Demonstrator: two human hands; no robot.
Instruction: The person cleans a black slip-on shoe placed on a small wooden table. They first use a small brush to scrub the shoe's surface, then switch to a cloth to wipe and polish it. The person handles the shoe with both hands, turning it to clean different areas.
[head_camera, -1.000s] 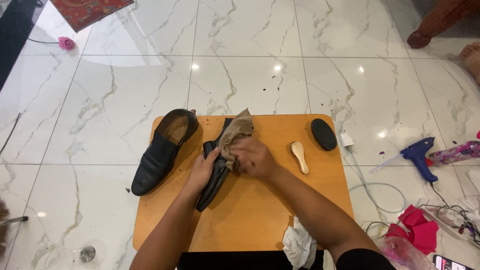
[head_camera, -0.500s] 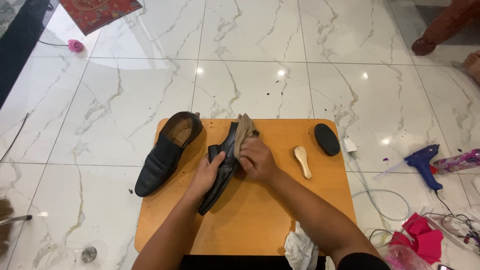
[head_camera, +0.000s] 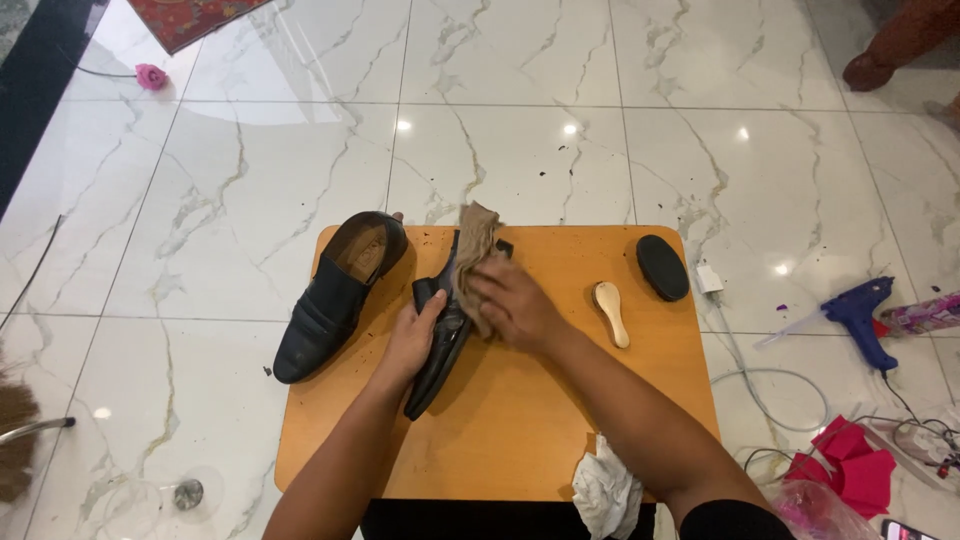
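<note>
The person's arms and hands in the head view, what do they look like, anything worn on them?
Both forearms are bare. The left hand and right hand show no gloves, and no rings or watch can be seen. The only clothing visible is a black sleeve at the right upper arm, by the frame's bottom edge.

the black shoe (head_camera: 440, 335) in hand looks like smooth leather with a dull sheen, as does the second black shoe (head_camera: 335, 295) beside it. the rag (head_camera: 475, 245) pressed on it is soft, matt tan cloth. the worktop (head_camera: 520, 420) is smooth orange-brown wood with a low gloss. the floor (head_camera: 520, 130) is polished, glossy white marble tile. the crumpled white cloth (head_camera: 605, 495) looks matt.
</note>
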